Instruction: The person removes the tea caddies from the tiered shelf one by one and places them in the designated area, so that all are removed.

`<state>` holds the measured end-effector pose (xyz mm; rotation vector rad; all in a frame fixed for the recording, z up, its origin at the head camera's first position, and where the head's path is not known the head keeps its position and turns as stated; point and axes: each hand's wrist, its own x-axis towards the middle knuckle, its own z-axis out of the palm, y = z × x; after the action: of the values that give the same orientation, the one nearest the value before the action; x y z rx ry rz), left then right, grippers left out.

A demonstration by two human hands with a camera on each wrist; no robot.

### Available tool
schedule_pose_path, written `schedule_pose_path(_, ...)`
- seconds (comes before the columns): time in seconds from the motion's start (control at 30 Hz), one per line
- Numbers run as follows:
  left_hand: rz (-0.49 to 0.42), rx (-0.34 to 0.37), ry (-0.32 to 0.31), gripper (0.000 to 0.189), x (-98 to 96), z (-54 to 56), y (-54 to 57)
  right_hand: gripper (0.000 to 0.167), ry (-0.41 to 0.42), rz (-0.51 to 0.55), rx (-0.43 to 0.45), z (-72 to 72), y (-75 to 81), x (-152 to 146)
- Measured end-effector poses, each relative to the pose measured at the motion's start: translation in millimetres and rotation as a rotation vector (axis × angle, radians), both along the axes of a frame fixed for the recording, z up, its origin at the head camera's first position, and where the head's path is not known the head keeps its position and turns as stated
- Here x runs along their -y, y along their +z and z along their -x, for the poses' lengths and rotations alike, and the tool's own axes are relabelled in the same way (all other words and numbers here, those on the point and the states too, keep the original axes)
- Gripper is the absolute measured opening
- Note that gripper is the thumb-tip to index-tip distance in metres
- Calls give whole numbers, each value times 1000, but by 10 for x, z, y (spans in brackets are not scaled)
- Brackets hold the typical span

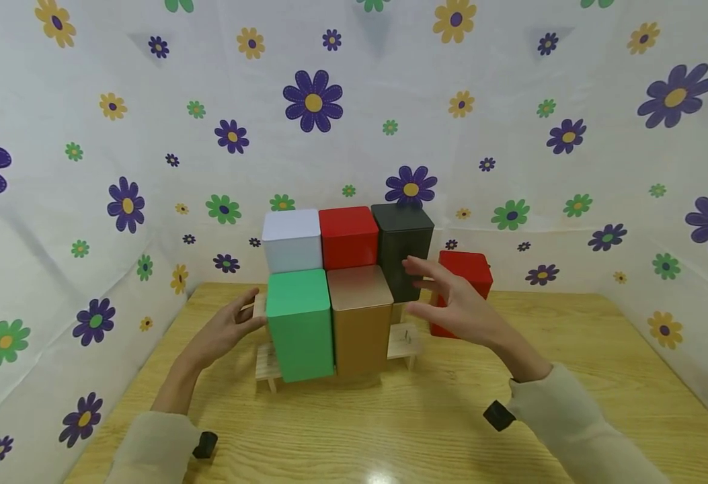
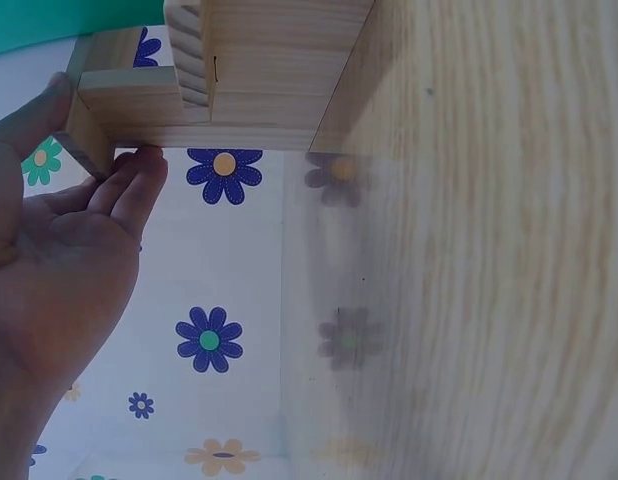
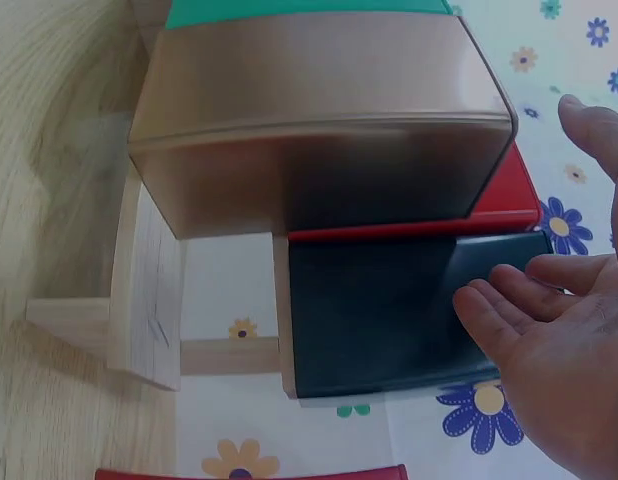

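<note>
A two-step wooden rack (image 1: pixel 403 341) carries several metal tins. On the lower step are a green tin (image 1: pixel 300 329) and a bronze tin (image 1: pixel 362 323). Behind them stand a white tin (image 1: pixel 293 242), a red tin (image 1: pixel 349 238) and a black tin (image 1: pixel 407 249). My left hand (image 1: pixel 228 329) grips the left end of the rack's upper step, thumb on one edge and fingertips on the other in the left wrist view. My right hand (image 1: pixel 459 306) is beside the black tin, fingers spread and loosely bent, with nothing held; its fingertips overlap the tin's side.
Another red tin (image 1: pixel 468 275) stands on the wooden table (image 1: pixel 541 376) to the right of the rack, partly behind my right hand. A white cloth (image 1: pixel 208 101) printed with flowers encloses the back and sides. Black straps with small blocks (image 1: pixel 499 415) sit at my cuffs.
</note>
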<state>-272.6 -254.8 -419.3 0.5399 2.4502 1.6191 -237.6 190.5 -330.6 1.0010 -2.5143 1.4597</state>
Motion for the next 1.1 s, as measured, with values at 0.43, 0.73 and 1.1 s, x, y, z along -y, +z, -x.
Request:
schedule_pose_path(0.43,3,-19,-10,80,28,19,-18,76,52,29,46,39,-75,226)
schedule_pose_path(0.73,12,-25,-7,80,17,21,-31,79,44,13,55,51,-79,326)
schedule_pose_path(1.1,17,-28,-4,78,21,7,-46,74,3,-5,-7,25,-112,392)
